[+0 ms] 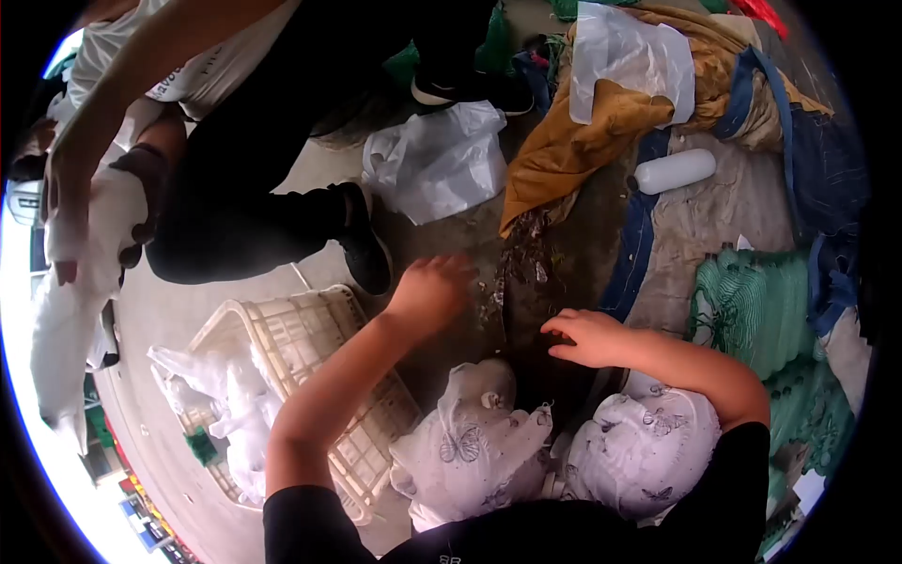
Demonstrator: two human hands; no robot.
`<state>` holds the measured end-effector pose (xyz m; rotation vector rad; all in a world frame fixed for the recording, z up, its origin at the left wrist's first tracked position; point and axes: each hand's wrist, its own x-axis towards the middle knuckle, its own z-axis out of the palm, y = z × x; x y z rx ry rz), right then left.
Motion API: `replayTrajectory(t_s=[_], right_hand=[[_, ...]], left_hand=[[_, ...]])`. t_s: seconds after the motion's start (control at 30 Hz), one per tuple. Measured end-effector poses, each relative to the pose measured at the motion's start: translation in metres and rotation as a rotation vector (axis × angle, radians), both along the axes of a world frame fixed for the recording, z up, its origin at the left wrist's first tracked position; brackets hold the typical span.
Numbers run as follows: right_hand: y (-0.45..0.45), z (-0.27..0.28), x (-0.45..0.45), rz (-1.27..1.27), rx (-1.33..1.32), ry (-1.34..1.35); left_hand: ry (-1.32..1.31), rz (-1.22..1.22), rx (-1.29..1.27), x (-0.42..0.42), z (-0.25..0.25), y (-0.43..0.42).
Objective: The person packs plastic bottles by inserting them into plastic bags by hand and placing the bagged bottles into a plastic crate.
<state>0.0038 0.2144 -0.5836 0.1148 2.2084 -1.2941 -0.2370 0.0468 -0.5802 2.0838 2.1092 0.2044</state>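
Observation:
My left hand (430, 299) is over the floor in front of my knees, its fingers smeared by motion. My right hand (592, 338) hovers to the right, fingers loosely bent and apart, with nothing visible in it. Between and beyond the hands, a scatter of small dark bits, perhaps plant matter (534, 263), lies on the floor. It trails from the mouth of a brown cloth (583, 132). Below my hands, my knees are covered with white butterfly-printed fabric (465, 451).
A white plastic basket (310, 324) holding white plastic bags (240, 414) stands at left. A clear bag (437, 164), a white bottle (676, 171) and stacked green mesh bags (756, 296) lie around. Another person's leg and shoe (365, 240) are close at upper left.

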Motion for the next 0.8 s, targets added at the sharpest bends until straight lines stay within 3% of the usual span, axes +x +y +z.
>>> replayTrajectory(t_s=[0.07,0.13,0.2,0.27,0.37,0.47,0.53,0.6,0.67,0.7,0.73,0.8], right_hand=[[0.014,-0.011,0.020,-0.111,0.114,0.096],[0.032,-0.008,0.036,-0.225,0.006,0.081],[0.050,-0.016,0.054,-0.329,-0.027,0.064],[0.066,-0.037,0.068,-0.437,-0.068,0.062],[0.094,-0.058,0.064,-0.600,-0.159,0.103],[0.128,-0.072,0.022,-0.767,-0.105,0.329],[0.148,-0.078,-0.028,-0.892,-0.056,0.644],[0.152,-0.070,-0.071,-0.704,-0.212,0.702],[0.130,-0.087,-0.107,-0.564,-0.282,0.658],[0.125,-0.097,-0.108,-0.508,-0.185,0.761],[0.126,-0.110,-0.111,-0.359,-0.068,0.705],[0.109,-0.146,-0.107,-0.282,-0.108,0.463]], left_hand=[[-0.100,0.387,-0.112,-0.029,-0.061,0.062],[-0.219,0.703,0.051,-0.047,-0.077,0.119],[0.101,0.729,0.275,-0.067,-0.105,0.158],[0.003,0.851,-0.085,-0.083,-0.113,0.175],[-0.025,0.987,0.108,-0.069,-0.102,0.180],[-0.532,0.796,0.209,-0.041,-0.067,0.165],[-1.126,0.843,0.234,0.000,-0.029,0.175],[-1.497,1.050,0.280,0.029,-0.014,0.178],[-1.586,1.008,0.479,0.063,0.012,0.193],[-1.544,0.957,0.566,0.071,0.021,0.189],[-1.502,0.902,0.652,0.077,0.031,0.185],[-1.416,0.876,0.746,0.080,0.049,0.177]])
